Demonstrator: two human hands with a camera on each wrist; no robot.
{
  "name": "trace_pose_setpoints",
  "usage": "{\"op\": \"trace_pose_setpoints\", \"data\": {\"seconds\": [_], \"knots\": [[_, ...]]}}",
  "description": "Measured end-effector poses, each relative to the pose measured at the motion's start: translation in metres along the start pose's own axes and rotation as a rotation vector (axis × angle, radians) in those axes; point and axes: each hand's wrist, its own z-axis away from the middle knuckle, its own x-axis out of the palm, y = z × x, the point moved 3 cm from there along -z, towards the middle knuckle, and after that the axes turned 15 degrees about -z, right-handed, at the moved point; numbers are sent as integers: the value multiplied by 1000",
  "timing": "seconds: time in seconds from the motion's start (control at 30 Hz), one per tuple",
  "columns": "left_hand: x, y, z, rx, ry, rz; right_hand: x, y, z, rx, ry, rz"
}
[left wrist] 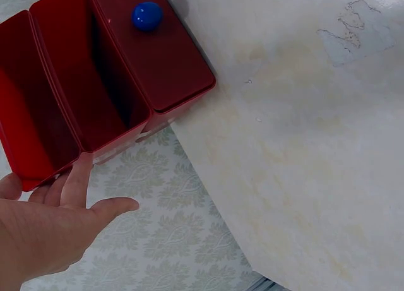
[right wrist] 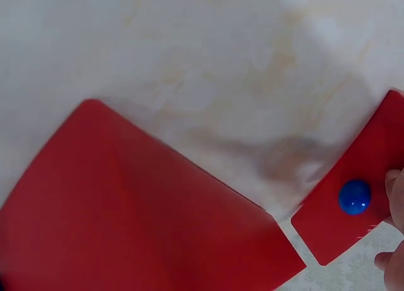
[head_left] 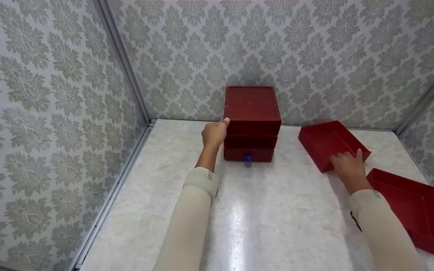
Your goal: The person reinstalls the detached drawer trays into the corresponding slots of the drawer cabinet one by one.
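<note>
A red drawer cabinet [head_left: 252, 103] stands against the back wall. Its two upper slots are hollow, and the lowest drawer [head_left: 232, 155] is in place with a blue knob [left wrist: 147, 16]. My left hand [head_left: 215, 133] rests against the cabinet's left side, thumb at the upper front edge. In the left wrist view the fingers [left wrist: 77, 184] touch the side, the little finger pointing away. To the right, a loose red drawer [head_left: 322, 143] lies on the table. My right hand [head_left: 349, 169] grips its near wall beside another blue knob [right wrist: 355, 197]; only fingertips show in the right wrist view.
A second loose red drawer [head_left: 414, 209] lies at the right of the table [head_left: 277, 210], partly under my right forearm. Patterned walls [head_left: 209, 45] enclose the back and sides, with metal rails [head_left: 107, 165] along the left edge.
</note>
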Motion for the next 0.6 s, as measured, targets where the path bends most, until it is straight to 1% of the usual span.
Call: {"op": "trace_pose_setpoints", "data": {"seconds": [0.27,0.33,0.47,0.6], "knots": [[0,1,0,-10,13,-13,-7,-15,2,-41,-6,1],[0,2,0,-8,14,-12,-9,-21,3,-45,-13,10],[0,2,0,9,7,-7,-11,-32,3,-41,-20,-2],[1,1,0,12,4,-2,-12,-44,3,-47,-21,-24]]}}
